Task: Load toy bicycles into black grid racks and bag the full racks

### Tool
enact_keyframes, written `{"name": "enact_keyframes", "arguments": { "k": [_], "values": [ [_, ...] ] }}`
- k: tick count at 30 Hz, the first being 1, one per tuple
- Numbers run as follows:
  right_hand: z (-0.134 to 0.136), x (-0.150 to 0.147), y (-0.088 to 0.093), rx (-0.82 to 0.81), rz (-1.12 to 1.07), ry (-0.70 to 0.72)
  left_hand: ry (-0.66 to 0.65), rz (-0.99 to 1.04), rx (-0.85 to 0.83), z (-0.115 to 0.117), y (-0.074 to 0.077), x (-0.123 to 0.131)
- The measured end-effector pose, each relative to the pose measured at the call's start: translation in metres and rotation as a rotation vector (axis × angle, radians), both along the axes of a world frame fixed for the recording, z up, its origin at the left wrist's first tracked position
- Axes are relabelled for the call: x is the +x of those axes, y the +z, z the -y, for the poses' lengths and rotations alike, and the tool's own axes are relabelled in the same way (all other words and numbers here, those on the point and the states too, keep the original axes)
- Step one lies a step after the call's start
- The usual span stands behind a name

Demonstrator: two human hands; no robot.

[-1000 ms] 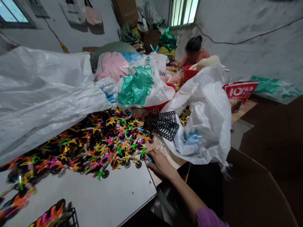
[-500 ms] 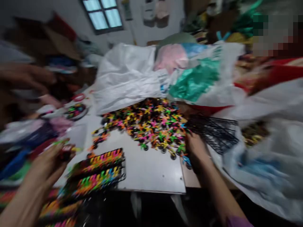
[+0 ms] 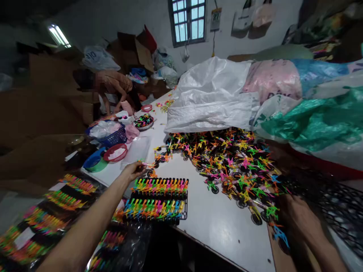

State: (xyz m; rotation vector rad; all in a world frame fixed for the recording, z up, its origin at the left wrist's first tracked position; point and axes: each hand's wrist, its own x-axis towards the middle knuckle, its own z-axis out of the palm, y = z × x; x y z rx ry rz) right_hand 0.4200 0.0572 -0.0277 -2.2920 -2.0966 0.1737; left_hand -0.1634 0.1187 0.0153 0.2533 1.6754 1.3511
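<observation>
My left hand (image 3: 132,170) pinches a thin toy piece with pink and orange parts, probably a small toy bicycle (image 3: 145,164), just above the white table (image 3: 215,234). Below it lies a black wire rack (image 3: 157,200) holding two packed rows of colourful toy bicycles. My right hand (image 3: 297,221) rests at the near edge of a large heap of small plastic toy bicycles (image 3: 227,162), in shadow, next to a blue one (image 3: 280,236). What its fingers hold is hidden.
A black mesh rack (image 3: 340,211) lies at the right. White woven sacks (image 3: 210,102) and a green-printed bag (image 3: 317,121) border the heap. Filled racks (image 3: 48,223) sit at lower left. Beyond stand a blue basket (image 3: 106,134), a red bowl (image 3: 115,153) and a bent-over co-worker (image 3: 113,85).
The head view has swung left, bringing the far table and the filled rack into view. My left hand has come in holding a small piece. My right hand stays at the heap's edge.
</observation>
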Motion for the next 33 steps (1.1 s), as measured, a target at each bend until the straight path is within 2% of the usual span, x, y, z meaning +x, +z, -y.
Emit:
{"name": "enact_keyframes", "arguments": {
  "k": [3,5,8,11,16,19,24,29,31,33],
  "values": [
    [-0.002,0.005,-0.010,-0.014,-0.006,0.011,-0.184,-0.268,-0.176,-0.008,-0.015,-0.007],
    [-0.002,0.009,-0.017,0.004,-0.021,0.018,-0.285,-0.487,-0.227,-0.011,-0.018,-0.012],
    [-0.002,0.013,-0.027,0.060,-0.037,0.013,-0.407,-0.859,-0.243,-0.019,-0.016,-0.015],
    [-0.002,0.014,-0.031,0.084,-0.027,-0.013,-0.577,-1.168,-0.210,-0.036,-0.017,-0.004],
    [-0.001,0.012,-0.033,0.104,0.012,-0.002,-0.949,-1.425,-0.185,-0.076,-0.030,0.030],
    [0.002,0.015,-0.036,0.126,-0.012,0.032,-1.094,-1.509,-0.240,-0.086,-0.036,0.034],
    [0.001,0.025,-0.043,0.127,-0.046,0.061,-1.167,-1.594,-0.312,-0.068,-0.036,0.015],
    [-0.004,0.033,-0.045,0.098,-0.102,0.070,-1.087,-1.655,-0.253,-0.048,-0.033,0.014],
    [-0.002,0.036,-0.035,0.141,-0.146,0.081,-1.038,-1.673,-0.193,-0.047,-0.026,0.016],
    [0.004,0.032,-0.015,0.237,-0.169,0.073,-0.987,-1.692,-0.103,-0.046,-0.010,0.019]
  ]
}}
